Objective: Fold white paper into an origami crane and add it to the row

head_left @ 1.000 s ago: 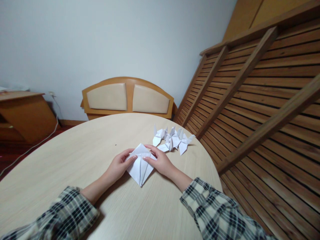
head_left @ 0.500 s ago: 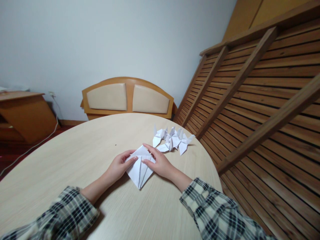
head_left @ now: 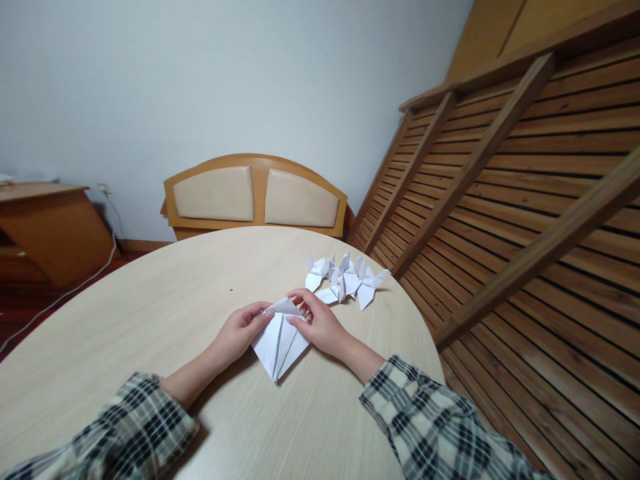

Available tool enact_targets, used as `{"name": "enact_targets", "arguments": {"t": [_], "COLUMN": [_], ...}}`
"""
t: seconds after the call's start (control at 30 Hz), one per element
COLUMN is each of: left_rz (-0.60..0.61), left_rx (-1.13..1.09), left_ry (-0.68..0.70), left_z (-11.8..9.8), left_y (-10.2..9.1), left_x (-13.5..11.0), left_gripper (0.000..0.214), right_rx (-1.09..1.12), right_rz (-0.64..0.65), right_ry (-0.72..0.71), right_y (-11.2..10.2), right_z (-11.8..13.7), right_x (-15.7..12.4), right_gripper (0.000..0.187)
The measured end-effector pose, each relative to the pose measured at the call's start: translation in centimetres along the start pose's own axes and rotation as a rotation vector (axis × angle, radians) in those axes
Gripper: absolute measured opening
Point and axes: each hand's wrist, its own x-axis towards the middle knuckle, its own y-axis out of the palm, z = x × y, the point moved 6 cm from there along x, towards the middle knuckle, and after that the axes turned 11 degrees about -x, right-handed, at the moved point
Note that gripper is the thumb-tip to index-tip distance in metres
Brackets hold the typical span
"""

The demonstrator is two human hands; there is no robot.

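A white sheet of folded paper, kite-shaped with its point toward me, lies on the round pale wooden table. My left hand pinches its upper left edge. My right hand pinches the top flap at the upper right, and that flap is bent down toward me. Both wrists come out of plaid sleeves.
Several finished white paper cranes stand in a cluster just beyond my right hand, near the table's right edge. A wooden chair back with beige pads is behind the table. A slatted wooden frame leans along the right side.
The top corner of the paper, flat one second ago, is now lifted and folded down by my fingers. The paper has slid slightly toward me.
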Motion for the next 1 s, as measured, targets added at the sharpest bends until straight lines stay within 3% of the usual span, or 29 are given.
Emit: {"name": "enact_targets", "arguments": {"t": [0.13,0.27,0.4,0.47,0.7,1.0], "left_rz": [0.01,-0.016,-0.048,-0.059,-0.06,-0.047], "left_rx": [-0.047,-0.099,-0.11,-0.13,-0.197,-0.145], "left_ry": [-0.001,-0.016,-0.025,-0.038,-0.071,-0.049], "left_z": [-0.2,-0.2,-0.2,0.0,0.3,-0.4], "left_y": [0.1,-0.2,-0.6,-0.7,-0.7,-0.7], "left_x": [0.0,0.0,0.0,0.0,-0.1,-0.4], "left_gripper": [0.034,0.031,0.028,0.028,0.026,0.023], "right_rx": [0.026,0.081,-0.033,-0.043,0.18,0.235], "right_rz": [-0.025,-0.049,-0.057,-0.062,-0.009,0.002], "right_ry": [-0.017,0.022,-0.053,-0.067,0.059,0.12], "right_y": [0.1,-0.2,-0.6,-0.7,0.3,0.4], "right_z": [-0.1,-0.1,0.8,0.9,-0.9,-1.2], "right_x": [0.1,0.2,0.3,0.3,0.2,0.1], "right_gripper": [0.031,0.037,0.019,0.019,0.025,0.027]}}
